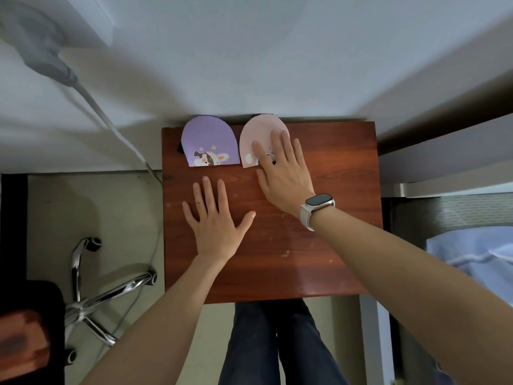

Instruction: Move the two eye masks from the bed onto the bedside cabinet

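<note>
Wooden cabinet (319, 259) — both hands flat, splayed, gripping nothing; right hand (283, 173) atop pink mask (258, 137).

Both our hands spread flat, fingers pointing toward the top of the frame.

Our left hand (215, 220) sits just left of centre, palm down, fingers splayed and thumb angled out to the right, its bare forearm rising from the lower left. Our right hand (283, 173) reaches higher, near centre, also flat with fingers extended, its forearm crossing in from the lower right. Our legs show at the bottom centre.
</note>
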The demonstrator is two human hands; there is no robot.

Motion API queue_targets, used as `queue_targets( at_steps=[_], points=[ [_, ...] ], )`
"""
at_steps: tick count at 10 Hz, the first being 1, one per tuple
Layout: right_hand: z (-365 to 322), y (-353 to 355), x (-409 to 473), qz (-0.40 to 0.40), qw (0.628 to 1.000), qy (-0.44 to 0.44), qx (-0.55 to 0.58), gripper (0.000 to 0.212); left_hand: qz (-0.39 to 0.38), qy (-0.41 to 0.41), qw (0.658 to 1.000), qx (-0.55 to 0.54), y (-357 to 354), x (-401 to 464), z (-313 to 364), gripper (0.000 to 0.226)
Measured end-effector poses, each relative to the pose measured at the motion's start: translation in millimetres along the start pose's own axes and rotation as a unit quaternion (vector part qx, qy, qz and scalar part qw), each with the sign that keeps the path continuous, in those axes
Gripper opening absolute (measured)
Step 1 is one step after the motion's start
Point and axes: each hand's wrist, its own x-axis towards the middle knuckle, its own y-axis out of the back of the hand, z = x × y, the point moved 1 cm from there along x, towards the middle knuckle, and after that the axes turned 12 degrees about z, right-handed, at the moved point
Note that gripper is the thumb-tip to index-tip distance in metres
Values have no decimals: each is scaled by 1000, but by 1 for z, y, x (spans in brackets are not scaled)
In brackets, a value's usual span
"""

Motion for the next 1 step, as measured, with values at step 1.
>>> queue_targets(
  at_steps=[1],
  points=[
    [1,7,-1,25,999,16,28,50,-3,6,1000,2,0,-1,0,91]
  ],
)
